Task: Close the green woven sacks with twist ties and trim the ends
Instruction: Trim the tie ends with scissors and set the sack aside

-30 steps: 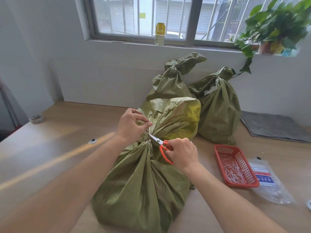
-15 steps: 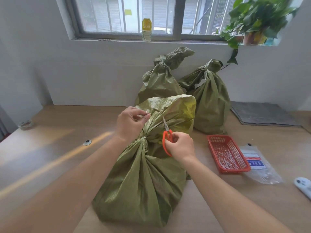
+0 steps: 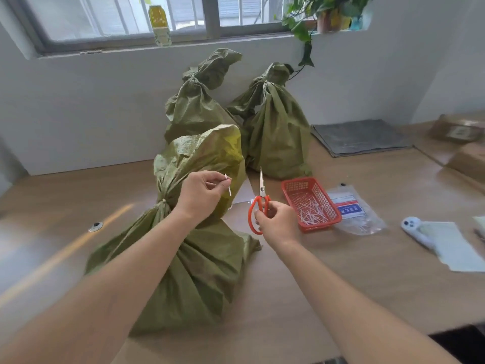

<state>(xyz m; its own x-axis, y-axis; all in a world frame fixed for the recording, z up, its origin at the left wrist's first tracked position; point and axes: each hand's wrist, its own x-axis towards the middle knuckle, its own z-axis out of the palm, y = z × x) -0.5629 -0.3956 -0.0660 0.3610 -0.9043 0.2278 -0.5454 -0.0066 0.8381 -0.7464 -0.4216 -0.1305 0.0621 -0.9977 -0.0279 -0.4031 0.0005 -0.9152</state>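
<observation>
pinching a short white tie offcut (image 3: 227,184) between thumb and forefinger, the left hand (image 3: 200,197) hovers over the nearest green sack (image 3: 189,253), tied at its neck on the wooden table (image 3: 367,271). the right hand (image 3: 275,223) grips the orange-handled scissors (image 3: 259,203), blades shut and pointing up, beside the red basket (image 3: 311,203).

Bright daylight enters through the window (image 3: 126,19); a warm sunlit streak crosses the tabletop (image 3: 78,248) at left; wide-angle distortion bends the edges, and the left forearm looks softly blurred
</observation>
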